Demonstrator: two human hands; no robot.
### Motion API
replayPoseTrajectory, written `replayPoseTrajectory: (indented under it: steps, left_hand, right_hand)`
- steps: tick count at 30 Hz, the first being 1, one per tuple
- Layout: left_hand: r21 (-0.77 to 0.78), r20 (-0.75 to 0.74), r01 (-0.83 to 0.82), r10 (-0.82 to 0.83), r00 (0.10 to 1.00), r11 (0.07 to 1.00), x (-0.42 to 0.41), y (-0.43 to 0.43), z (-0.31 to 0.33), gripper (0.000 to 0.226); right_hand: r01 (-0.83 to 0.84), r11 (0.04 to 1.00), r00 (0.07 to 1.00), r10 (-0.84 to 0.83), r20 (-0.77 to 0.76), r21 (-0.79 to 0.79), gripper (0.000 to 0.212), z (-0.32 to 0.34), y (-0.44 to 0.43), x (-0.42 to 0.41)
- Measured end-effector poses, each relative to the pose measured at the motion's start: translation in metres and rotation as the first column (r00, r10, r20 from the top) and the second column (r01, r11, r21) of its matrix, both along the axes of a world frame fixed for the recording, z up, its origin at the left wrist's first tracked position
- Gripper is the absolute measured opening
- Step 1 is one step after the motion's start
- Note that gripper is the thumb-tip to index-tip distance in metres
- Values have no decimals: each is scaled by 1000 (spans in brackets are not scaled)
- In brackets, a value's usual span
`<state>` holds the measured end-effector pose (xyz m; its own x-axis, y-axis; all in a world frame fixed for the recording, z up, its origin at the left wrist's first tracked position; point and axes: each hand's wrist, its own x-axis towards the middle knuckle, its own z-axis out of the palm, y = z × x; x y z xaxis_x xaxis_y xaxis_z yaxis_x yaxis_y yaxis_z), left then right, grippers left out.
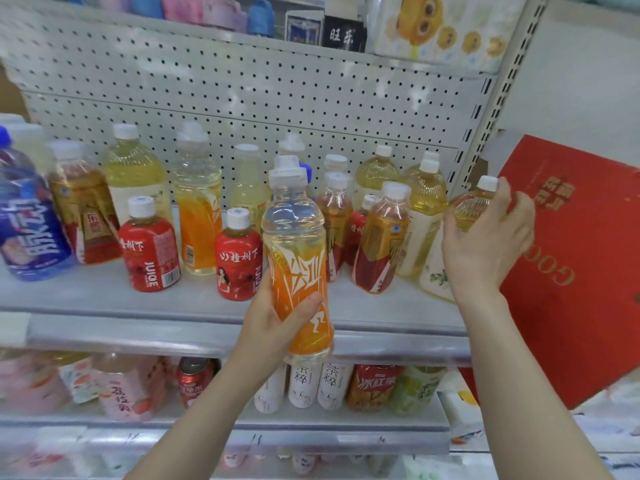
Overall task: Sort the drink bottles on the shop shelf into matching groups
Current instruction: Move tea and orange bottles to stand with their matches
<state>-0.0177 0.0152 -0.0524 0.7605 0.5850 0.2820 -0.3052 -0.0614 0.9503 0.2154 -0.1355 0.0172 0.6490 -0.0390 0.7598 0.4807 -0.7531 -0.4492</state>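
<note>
My left hand [277,317] grips an orange-label clear bottle [298,258], lifted in front of the shelf edge. My right hand [488,233] holds a pale yellow tea bottle with a white cap [472,206] at the shelf's right end. On the grey shelf [104,296] stand another orange-label bottle [199,206], two small red juice bottles [150,247] [239,256], gold-and-red tea bottles [83,209] [381,240], several pale yellow bottles [133,171] and a blue bottle [27,220] at the far left.
A red gift box [581,271] leans just right of the shelf upright, behind my right hand. White pegboard [277,95] backs the shelf. The lower shelf [242,420] holds cans and more bottles. An upper shelf carries boxed goods.
</note>
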Motion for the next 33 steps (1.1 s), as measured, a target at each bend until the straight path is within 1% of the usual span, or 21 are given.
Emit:
replayPoseTrajectory:
  steps: [1, 2, 3, 5, 7, 8, 10, 12, 16, 18, 19, 20, 22, 23, 24, 26, 30, 31, 33]
  left_hand:
    - [6, -3, -3, 3, 1000, 1000, 0, 1, 0, 57]
    - [10, -7, -3, 3, 1000, 1000, 0, 3, -1, 62]
    - [11, -12, 0, 0, 1000, 1000, 0, 4, -2, 68]
    - [15, -17, 2, -2, 1000, 1000, -1, 7, -4, 73]
    - [13, -20, -6, 6, 1000, 1000, -2, 9, -5, 71]
    - [9, -21, -11, 11, 1000, 1000, -3, 10, -5, 71]
    - [1, -27, -17, 18, 999, 1000, -3, 12, -7, 70]
    - [-8, -30, -27, 26, 999, 1000, -3, 14, -8, 65]
    - [-19, -27, -43, 42, 999, 999, -3, 13, -8, 56]
    - [-36, -26, -48, 48, 999, 998, -3, 11, -7, 51]
    - [-50, -26, -48, 47, 999, 998, -3, 8, -5, 50]
    - [-64, -25, -52, 50, 998, 997, -3, 7, -5, 49]
    - [-84, -24, -67, 65, 998, 994, -5, 4, -3, 50]
    - [-93, -23, -75, 73, 997, 993, -5, 2, -2, 50]
    - [-104, -18, -83, 81, 997, 991, -7, 0, -2, 51]
    - [-149, -13, -103, 102, 995, 984, -9, -5, -2, 58]
    - [-221, -25, -168, 167, 986, 961, -19, -11, -2, 67]
    - [-227, -26, -173, 171, 985, 959, -23, -12, -2, 66]
    - [-230, -27, -203, 202, 979, 952, -32, -15, -2, 51]
  right_hand:
    - [-52, 998, 995, 54, 88, -18, 68, 3, 6, -7]
    - [-133, 990, 982, 138, 128, -48, 63, 6, 14, -12]
    - [-222, 972, 968, 229, 101, -71, 61, 8, 23, -17]
    - [-372, 927, 927, 367, -78, -53, 69, 8, 40, -22]
    - [-465, 884, 846, 458, -273, 41, 81, 6, 51, -25]
    - [-498, 860, 797, 504, -331, 111, 84, 4, 54, -26]
    - [-532, 819, 730, 572, -374, 215, 77, -1, 56, -27]
    - [-540, 812, 728, 583, -361, 224, 69, -4, 55, -26]
    - [-514, 839, 769, 543, -337, 179, 71, -7, 47, -25]
    - [-497, 851, 787, 525, -324, 171, 75, -10, 43, -26]
    - [-502, 842, 773, 539, -335, 196, 77, -13, 41, -28]
    - [-523, 814, 735, 581, -349, 252, 77, -17, 39, -29]
    - [-574, 722, 618, 691, -374, 386, 73, -32, 36, -31]
    - [-590, 690, 574, 724, -384, 419, 73, -40, 34, -31]
    - [-604, 672, 552, 741, -383, 428, 78, -47, 33, -32]
    - [-624, 650, 549, 759, -349, 434, 82, -54, 31, -31]
    - [-625, 622, 581, 774, -252, 471, 78, -45, 27, -37]
    - [-629, 616, 589, 776, -227, 474, 77, -41, 26, -40]
    - [-647, 612, 599, 777, -193, 455, 74, -33, 23, -49]
